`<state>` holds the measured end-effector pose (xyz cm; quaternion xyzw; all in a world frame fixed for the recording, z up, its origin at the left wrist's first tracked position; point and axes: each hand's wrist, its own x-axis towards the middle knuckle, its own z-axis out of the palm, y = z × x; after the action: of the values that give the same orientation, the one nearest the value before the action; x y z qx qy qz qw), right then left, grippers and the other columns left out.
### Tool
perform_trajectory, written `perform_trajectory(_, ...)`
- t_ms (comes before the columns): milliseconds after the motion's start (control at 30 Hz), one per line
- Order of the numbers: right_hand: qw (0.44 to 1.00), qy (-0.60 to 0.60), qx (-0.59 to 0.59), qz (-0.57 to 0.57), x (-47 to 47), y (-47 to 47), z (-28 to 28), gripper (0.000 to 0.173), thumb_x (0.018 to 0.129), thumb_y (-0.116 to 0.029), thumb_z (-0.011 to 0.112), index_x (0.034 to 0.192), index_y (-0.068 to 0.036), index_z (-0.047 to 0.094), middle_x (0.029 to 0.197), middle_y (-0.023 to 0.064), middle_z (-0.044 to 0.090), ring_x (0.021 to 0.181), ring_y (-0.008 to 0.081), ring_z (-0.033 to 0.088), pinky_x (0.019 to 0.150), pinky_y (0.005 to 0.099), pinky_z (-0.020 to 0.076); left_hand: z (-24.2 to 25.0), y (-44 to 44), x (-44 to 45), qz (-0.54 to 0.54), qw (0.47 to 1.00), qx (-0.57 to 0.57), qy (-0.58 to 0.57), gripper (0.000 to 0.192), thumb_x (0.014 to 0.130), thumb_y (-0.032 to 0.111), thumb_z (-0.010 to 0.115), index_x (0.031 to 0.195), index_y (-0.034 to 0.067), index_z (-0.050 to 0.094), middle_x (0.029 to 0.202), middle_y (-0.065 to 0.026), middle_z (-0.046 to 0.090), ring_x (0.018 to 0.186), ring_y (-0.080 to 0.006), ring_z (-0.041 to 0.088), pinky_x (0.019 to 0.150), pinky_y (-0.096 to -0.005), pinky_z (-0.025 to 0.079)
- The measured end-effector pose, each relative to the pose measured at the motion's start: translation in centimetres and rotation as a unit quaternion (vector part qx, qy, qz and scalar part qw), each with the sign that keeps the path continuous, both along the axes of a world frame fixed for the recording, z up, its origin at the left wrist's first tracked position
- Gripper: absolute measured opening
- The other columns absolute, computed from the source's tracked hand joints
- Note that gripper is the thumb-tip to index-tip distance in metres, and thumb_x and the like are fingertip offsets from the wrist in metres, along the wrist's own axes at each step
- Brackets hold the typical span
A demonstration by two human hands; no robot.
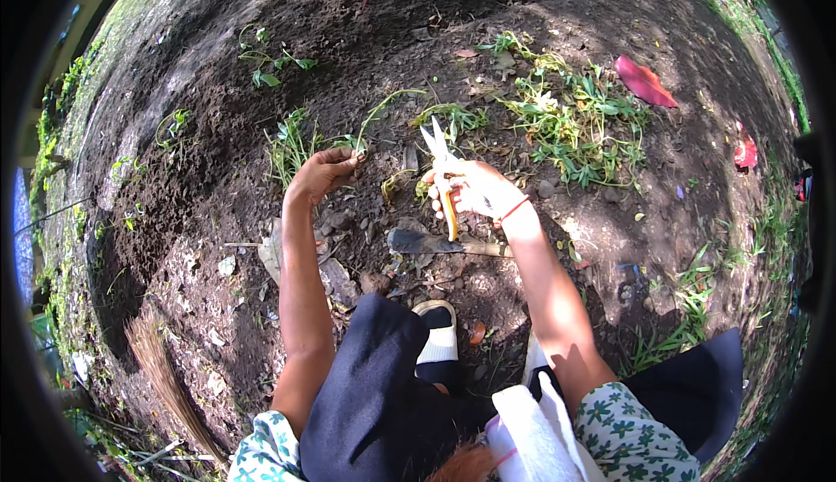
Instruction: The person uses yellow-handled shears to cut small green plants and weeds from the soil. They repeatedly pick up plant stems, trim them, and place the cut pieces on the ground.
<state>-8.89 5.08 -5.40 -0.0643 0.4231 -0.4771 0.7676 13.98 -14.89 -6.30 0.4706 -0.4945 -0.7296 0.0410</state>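
Observation:
Between the fingertips of my left hand (326, 170) is a thin green vine cutting (380, 113), its stem curving up and to the right. My right hand (480, 188) grips yellow-handled pruning shears (447, 185), whose pale blades point away from me and look slightly parted. Just beyond the left hand lies a small bunch of green cuttings (290, 149). A larger heap of leafy vines (581, 123) is spread on the soil beyond the right hand. Below the shears lies a dark-bladed hand tool (424, 241) with a light handle, partly hidden by my right forearm.
A broom of thin stiff bristles (170, 377) lies at lower left. Small plants (268, 64) stand in loose dark soil at upper left. Red leaves (645, 81) lie at right, and grass (686, 319) grows at lower right. My slippered foot (439, 345) rests in front of me.

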Motion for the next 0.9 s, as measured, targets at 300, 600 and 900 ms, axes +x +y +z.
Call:
perform_trajectory(300,0.998,-0.037,-0.037,-0.03,0.4,-4.4,-0.1,0.026,0.091,-0.022,0.045,0.101,0.001,0.053,0.078,0.0117,0.056,0.071,0.0262,0.058,0.069,0.0412,0.0505,0.8,0.6,1.4,-0.005,1.0,-0.006,-0.004,0.018,0.086,0.01,0.06,0.102,0.003,0.06,0.086,-0.0004,0.061,0.074,-0.0073,0.058,0.07,-0.0201,0.053)
perform_trajectory(600,0.997,-0.054,0.051,-0.008,4.8,-3.2,-2.5,0.024,0.091,-0.026,0.05,0.091,-0.002,0.052,0.071,0.0087,0.054,0.058,0.0184,0.052,0.055,0.0324,0.046,-0.4,-0.5,6.7,0.095,0.991,-0.063,-0.075,0.026,0.085,0.01,0.061,0.11,0.002,0.056,0.094,-0.0032,0.063,0.083,-0.0109,0.06,0.076,-0.0238,0.053)
perform_trajectory(900,0.995,-0.09,0.012,-0.039,6.1,-2.3,-3.1,0.034,0.09,-0.032,0.048,0.098,0.001,0.055,0.079,0.0095,0.059,0.069,0.0215,0.058,0.066,0.0365,0.0507,-1.3,2.0,7.0,-0.022,0.994,-0.002,-0.111,0.02,0.085,0.011,0.063,0.103,0.004,0.06,0.089,0.0006,0.063,0.075,-0.0072,0.058,0.069,-0.0202,0.05)
